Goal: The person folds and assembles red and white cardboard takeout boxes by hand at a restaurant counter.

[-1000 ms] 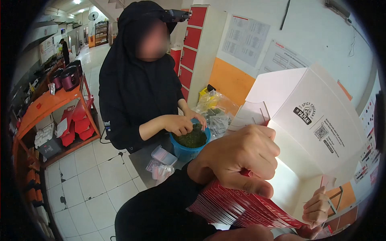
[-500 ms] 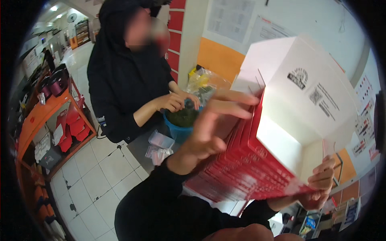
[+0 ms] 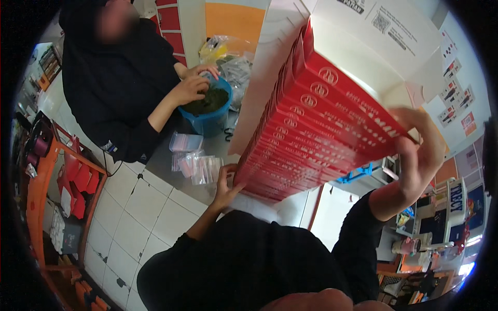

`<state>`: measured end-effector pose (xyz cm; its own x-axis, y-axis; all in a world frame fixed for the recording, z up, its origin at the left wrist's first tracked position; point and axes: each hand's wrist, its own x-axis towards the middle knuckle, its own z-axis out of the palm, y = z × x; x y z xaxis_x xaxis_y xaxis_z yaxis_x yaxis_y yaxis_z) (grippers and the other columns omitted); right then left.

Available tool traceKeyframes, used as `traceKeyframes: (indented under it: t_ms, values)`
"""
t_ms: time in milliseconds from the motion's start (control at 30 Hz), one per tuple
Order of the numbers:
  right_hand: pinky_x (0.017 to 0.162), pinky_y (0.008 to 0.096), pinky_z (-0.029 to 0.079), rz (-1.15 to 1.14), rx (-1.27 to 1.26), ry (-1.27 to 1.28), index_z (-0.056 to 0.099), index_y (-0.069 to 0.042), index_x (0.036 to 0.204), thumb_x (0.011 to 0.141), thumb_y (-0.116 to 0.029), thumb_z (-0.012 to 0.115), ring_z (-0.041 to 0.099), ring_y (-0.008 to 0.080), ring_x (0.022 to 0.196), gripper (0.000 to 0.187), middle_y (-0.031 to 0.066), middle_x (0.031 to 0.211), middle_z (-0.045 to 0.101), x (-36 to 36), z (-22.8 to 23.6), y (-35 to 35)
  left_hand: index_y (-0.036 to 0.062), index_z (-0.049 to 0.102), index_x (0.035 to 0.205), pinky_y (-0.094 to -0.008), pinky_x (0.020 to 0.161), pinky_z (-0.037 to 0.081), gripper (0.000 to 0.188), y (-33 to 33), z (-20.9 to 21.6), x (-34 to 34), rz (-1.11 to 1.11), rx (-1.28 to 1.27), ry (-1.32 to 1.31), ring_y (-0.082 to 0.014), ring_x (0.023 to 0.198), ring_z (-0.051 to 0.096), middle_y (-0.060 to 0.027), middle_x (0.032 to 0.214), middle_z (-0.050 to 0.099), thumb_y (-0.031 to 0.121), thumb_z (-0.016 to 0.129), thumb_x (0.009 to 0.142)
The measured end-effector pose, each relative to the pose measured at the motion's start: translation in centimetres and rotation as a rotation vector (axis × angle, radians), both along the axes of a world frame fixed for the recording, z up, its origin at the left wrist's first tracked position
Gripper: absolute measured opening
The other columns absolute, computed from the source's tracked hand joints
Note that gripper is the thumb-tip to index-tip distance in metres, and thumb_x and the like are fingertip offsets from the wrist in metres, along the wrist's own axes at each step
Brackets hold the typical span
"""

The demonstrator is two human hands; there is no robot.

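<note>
A tall stack of nested red cardboard boxes (image 3: 311, 140) stands before me, leaning in the fisheye view. The topmost box (image 3: 358, 57) gapes upward, its white inside showing and its white printed lid (image 3: 391, 26) folded back. Low on the stack's left side, my left hand (image 3: 226, 187) grips the edge of the boxes, some fingers hidden behind it. My right hand (image 3: 421, 158) is closed on the near right corner of the top box, thumb in front and fingers over the rim.
Across the grey table, a person (image 3: 119, 78) in black works with both hands in a blue bucket (image 3: 210, 122) of dark green stuff. Clear plastic packets (image 3: 194, 160) lie beside it, plastic bags (image 3: 233, 65) behind. An orange shelf (image 3: 52, 192) stands left on the tiled floor.
My left hand has gone from the top of the stack down to its lower left side. My right hand has risen to the top box's corner. The view has shifted.
</note>
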<state>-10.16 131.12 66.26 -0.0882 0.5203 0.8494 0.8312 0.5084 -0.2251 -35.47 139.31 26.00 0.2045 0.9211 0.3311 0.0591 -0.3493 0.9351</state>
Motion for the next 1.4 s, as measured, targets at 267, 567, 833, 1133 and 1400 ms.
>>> traceKeyframes:
  t_ms: [267,567,833,1133,1400]
  values:
    - [0.059,0.0229,0.043,-0.191,-0.024,-0.161,0.068,0.003,0.089,0.070,-0.004,0.076,0.057,0.0123,0.066,0.021,0.0062,0.076,0.065,1.0,-1.2,-5.6,0.0055,0.041,0.130,-0.0433,0.099,0.037,0.083,0.9,0.7,-0.7,-0.025,0.123,0.081,-0.0273,0.126,0.042,-0.0118,0.134,0.041,0.046,0.081,0.069]
    - [0.097,0.0348,0.036,-0.353,-0.184,0.401,0.046,0.007,0.130,0.084,-0.014,0.064,0.051,0.0210,0.109,0.053,0.0112,0.117,0.056,14.0,-10.2,-27.9,0.0123,0.045,0.134,-0.0400,0.099,0.035,0.061,3.1,-4.1,2.2,-0.453,-0.782,-0.203,-0.0216,0.121,0.047,-0.0065,0.133,0.048,0.054,0.051,0.090]
    - [0.093,0.0362,0.040,-0.330,-0.261,0.861,0.050,0.002,0.128,0.082,-0.016,0.067,0.052,0.0208,0.107,0.051,0.0082,0.116,0.057,21.0,-24.1,-40.7,0.0129,0.049,0.123,-0.0393,0.096,0.042,0.047,0.7,2.6,7.8,-0.501,-0.796,-0.189,-0.0196,0.110,0.057,-0.0070,0.121,0.057,0.046,0.054,0.090]
    - [0.077,0.0299,0.048,-0.528,-0.435,1.273,0.056,-0.002,0.115,0.082,0.000,0.063,0.060,0.0136,0.086,0.034,0.0048,0.098,0.065,21.8,-35.0,-42.1,0.0111,0.046,0.118,-0.0381,0.095,0.042,0.050,-3.5,9.1,4.3,-0.467,-0.537,-0.019,-0.0200,0.114,0.051,-0.0067,0.118,0.054,0.024,0.075,0.080]
    - [0.074,0.0281,0.048,-0.480,-0.455,1.268,0.062,-0.001,0.100,0.080,0.003,0.064,0.062,0.0137,0.080,0.021,0.0043,0.088,0.067,22.7,-36.3,-41.1,0.0134,0.018,0.148,-0.0418,0.109,0.031,0.115,-0.4,11.1,4.1,-0.677,-0.092,0.306,-0.0267,0.132,0.035,-0.0157,0.147,0.027,0.020,0.090,0.059]
